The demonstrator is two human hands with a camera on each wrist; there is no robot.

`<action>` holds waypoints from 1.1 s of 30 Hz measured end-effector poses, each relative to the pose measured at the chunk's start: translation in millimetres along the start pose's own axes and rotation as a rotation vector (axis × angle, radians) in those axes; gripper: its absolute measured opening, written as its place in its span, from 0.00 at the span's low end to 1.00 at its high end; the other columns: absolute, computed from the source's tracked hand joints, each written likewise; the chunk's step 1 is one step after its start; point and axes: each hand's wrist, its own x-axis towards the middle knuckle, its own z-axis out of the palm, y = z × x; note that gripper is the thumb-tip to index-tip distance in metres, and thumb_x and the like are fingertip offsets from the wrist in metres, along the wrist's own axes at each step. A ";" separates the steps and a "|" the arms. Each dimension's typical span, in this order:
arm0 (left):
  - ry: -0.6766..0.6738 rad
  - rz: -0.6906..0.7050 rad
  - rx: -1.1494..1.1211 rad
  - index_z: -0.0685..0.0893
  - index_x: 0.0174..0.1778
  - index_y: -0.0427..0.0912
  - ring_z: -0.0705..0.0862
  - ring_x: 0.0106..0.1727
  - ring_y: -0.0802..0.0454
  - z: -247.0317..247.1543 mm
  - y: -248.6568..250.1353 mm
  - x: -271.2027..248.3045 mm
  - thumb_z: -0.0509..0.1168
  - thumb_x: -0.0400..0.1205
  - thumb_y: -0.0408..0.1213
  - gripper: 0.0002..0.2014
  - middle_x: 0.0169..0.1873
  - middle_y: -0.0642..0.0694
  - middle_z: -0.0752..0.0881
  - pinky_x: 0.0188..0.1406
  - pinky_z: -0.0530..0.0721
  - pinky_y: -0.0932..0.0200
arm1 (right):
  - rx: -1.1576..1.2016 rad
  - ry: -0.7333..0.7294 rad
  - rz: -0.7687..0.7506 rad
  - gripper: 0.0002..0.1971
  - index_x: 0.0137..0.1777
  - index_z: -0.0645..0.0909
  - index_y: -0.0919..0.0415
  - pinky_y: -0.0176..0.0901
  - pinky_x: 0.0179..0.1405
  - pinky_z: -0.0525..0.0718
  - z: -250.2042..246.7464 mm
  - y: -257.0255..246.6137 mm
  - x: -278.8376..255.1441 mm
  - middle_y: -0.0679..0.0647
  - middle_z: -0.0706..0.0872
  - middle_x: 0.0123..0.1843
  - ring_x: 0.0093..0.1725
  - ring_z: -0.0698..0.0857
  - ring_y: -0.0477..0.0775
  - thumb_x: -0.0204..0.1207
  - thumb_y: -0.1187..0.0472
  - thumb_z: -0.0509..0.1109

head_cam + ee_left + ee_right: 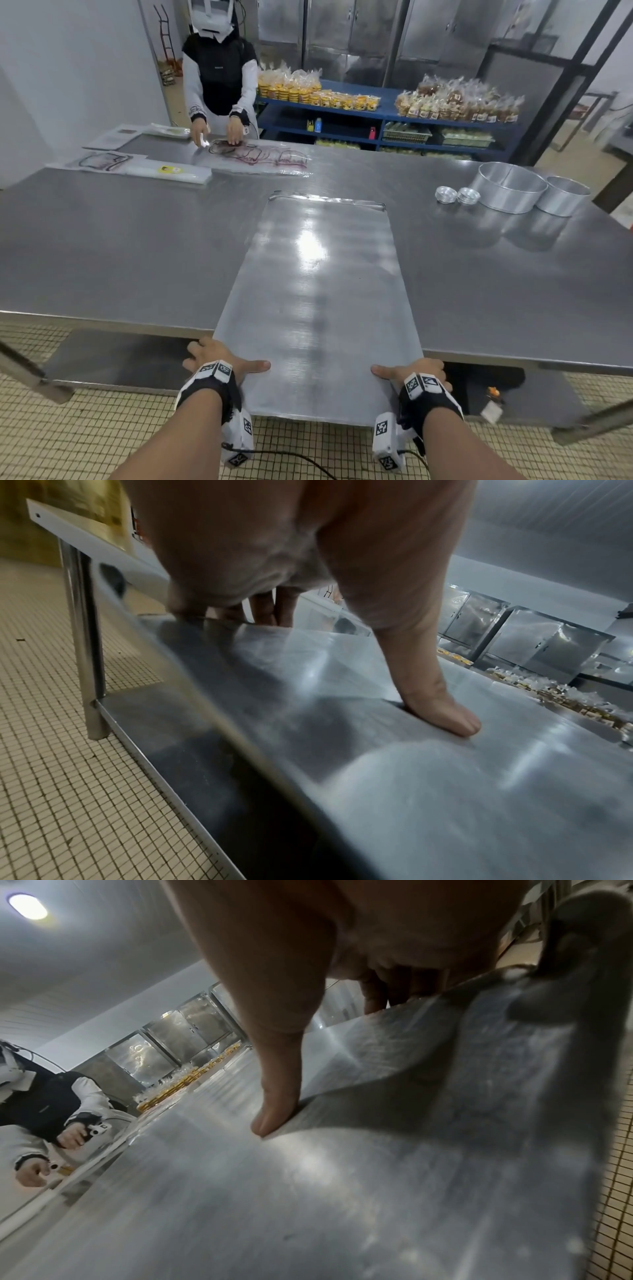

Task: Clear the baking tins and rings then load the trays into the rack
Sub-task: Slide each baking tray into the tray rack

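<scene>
Wrist views show thumbs atop the tray [315, 291], fingers beneath.

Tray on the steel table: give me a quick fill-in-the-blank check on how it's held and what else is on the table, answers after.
1. The tray is gripped at its near end by ____ hands, the left hand and the right hand.
2. Each thumb lies on ____ of the tray.
3. The tray's near end sticks out past the table ____.
4. The two round cake rings stand at the table's far ____ side.

Missing words: both; top; edge; right
</scene>
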 end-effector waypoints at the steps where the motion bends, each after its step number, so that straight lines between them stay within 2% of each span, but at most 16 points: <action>1: 0.003 0.001 0.001 0.61 0.78 0.32 0.68 0.74 0.34 0.9 0.7 -2.3 0.86 0.42 0.65 0.73 0.74 0.37 0.65 0.69 0.77 0.38 | 0.027 -0.014 0.008 0.64 0.68 0.65 0.68 0.60 0.64 0.82 -0.9 2.7 1.7 0.64 0.78 0.67 0.68 0.75 0.67 0.36 0.39 0.92; 5: 0.006 0.013 0.057 0.62 0.78 0.33 0.70 0.72 0.35 -1.0 2.3 -4.4 0.85 0.43 0.68 0.73 0.72 0.39 0.66 0.64 0.80 0.41 | 0.104 -0.060 0.033 0.61 0.68 0.63 0.68 0.62 0.58 0.82 0.7 9.9 5.7 0.68 0.76 0.65 0.67 0.75 0.70 0.39 0.45 0.93; 10: -0.017 0.018 0.054 0.64 0.77 0.32 0.76 0.67 0.36 1.0 5.5 6.4 0.84 0.40 0.69 0.74 0.67 0.40 0.67 0.64 0.83 0.40 | 0.018 -0.016 0.013 0.62 0.69 0.65 0.70 0.57 0.61 0.80 3.0 4.7 7.0 0.63 0.78 0.65 0.69 0.74 0.67 0.40 0.38 0.90; 15: -0.036 0.031 0.142 0.56 0.83 0.33 0.69 0.75 0.33 8.5 12.2 15.5 0.79 0.41 0.76 0.80 0.77 0.40 0.62 0.69 0.79 0.37 | 0.015 -0.017 0.053 0.61 0.66 0.64 0.68 0.55 0.54 0.79 4.0 4.4 14.0 0.63 0.79 0.60 0.66 0.75 0.66 0.38 0.35 0.89; 17: -0.039 0.033 0.134 0.56 0.83 0.35 0.68 0.75 0.31 8.2 16.6 18.6 0.80 0.43 0.75 0.78 0.79 0.39 0.61 0.68 0.79 0.35 | -0.014 -0.010 0.063 0.61 0.66 0.64 0.67 0.53 0.52 0.77 6.1 4.0 15.8 0.63 0.79 0.60 0.66 0.75 0.65 0.39 0.33 0.88; 20: -0.044 0.049 0.151 0.60 0.80 0.39 0.71 0.73 0.31 8.2 19.5 24.2 0.79 0.45 0.75 0.72 0.77 0.39 0.65 0.69 0.78 0.38 | -0.050 0.023 0.075 0.60 0.65 0.65 0.66 0.53 0.52 0.75 10.3 0.2 14.7 0.62 0.78 0.63 0.67 0.72 0.64 0.40 0.32 0.88; 22: -0.049 0.064 0.156 0.62 0.78 0.42 0.72 0.72 0.31 11.0 18.3 29.3 0.79 0.44 0.76 0.70 0.76 0.39 0.68 0.69 0.77 0.38 | -0.040 0.035 0.082 0.59 0.64 0.65 0.66 0.52 0.48 0.75 13.6 -2.1 15.5 0.62 0.79 0.62 0.66 0.73 0.64 0.40 0.33 0.88; 25: -0.055 0.073 0.132 0.63 0.76 0.42 0.73 0.71 0.32 14.5 17.0 33.8 0.80 0.41 0.75 0.70 0.73 0.38 0.72 0.68 0.77 0.38 | 0.005 0.039 0.089 0.61 0.60 0.65 0.67 0.58 0.56 0.84 20.0 -4.3 19.7 0.64 0.82 0.58 0.60 0.82 0.68 0.32 0.35 0.90; 27: -0.053 0.069 0.077 0.63 0.75 0.38 0.73 0.73 0.32 14.7 19.6 34.9 0.83 0.40 0.71 0.71 0.72 0.37 0.74 0.68 0.78 0.36 | 0.015 0.037 0.084 0.61 0.59 0.66 0.68 0.61 0.57 0.86 22.1 -4.7 21.5 0.65 0.83 0.56 0.57 0.84 0.69 0.30 0.36 0.90; 30: -0.077 0.044 0.012 0.61 0.76 0.31 0.72 0.75 0.31 13.4 27.4 35.5 0.87 0.39 0.65 0.74 0.73 0.34 0.73 0.70 0.78 0.36 | 0.026 0.037 0.093 0.60 0.62 0.66 0.68 0.61 0.58 0.85 15.1 -6.3 14.9 0.65 0.82 0.59 0.62 0.82 0.69 0.33 0.39 0.92; 33: -0.092 0.014 0.033 0.60 0.76 0.30 0.72 0.74 0.32 12.5 30.8 31.1 0.86 0.40 0.65 0.74 0.74 0.33 0.71 0.71 0.77 0.37 | 0.038 0.002 0.083 0.61 0.64 0.67 0.68 0.61 0.58 0.85 11.6 -3.1 16.4 0.64 0.82 0.60 0.63 0.82 0.69 0.33 0.40 0.92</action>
